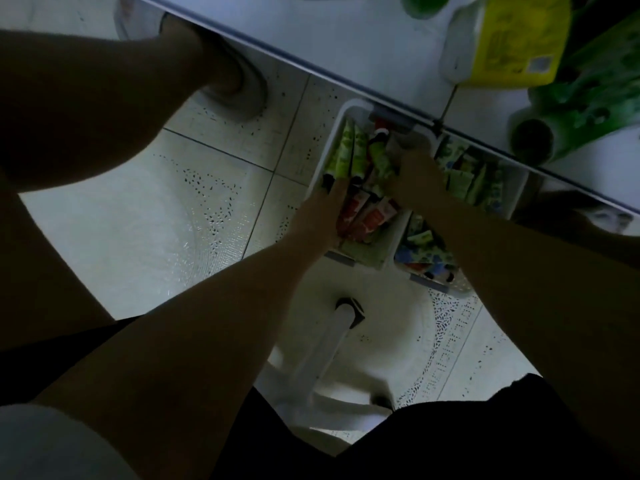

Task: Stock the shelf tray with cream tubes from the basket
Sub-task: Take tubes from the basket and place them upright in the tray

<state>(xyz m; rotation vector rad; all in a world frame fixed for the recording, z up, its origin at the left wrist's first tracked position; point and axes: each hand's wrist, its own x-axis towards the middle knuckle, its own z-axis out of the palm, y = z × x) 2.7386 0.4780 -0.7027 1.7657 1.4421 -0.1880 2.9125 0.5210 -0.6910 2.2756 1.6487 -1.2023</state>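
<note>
A white shelf tray (350, 111) sits under the shelf edge and holds green cream tubes (346, 154) standing at the back and red-and-white tubes (370, 216) lying at the front. My left hand (320, 213) reaches in from the near left, its fingers straight against the tubes. My right hand (414, 178) lies knuckles-up on the tubes at the tray's right side, its fingers hidden among them. Below the tray, a white perforated basket (446, 327) with a white handle (332, 341) sits on the floor. The view is dim and blurred.
A second white tray (519, 192) of green packets stands to the right, and a third compartment (426, 251) holds mixed tubes. The shelf edge (277, 60) runs diagonally overhead, with yellow packs (512, 39) and green rolls (571, 109) on it. My foot (242, 84) is on the tiled floor.
</note>
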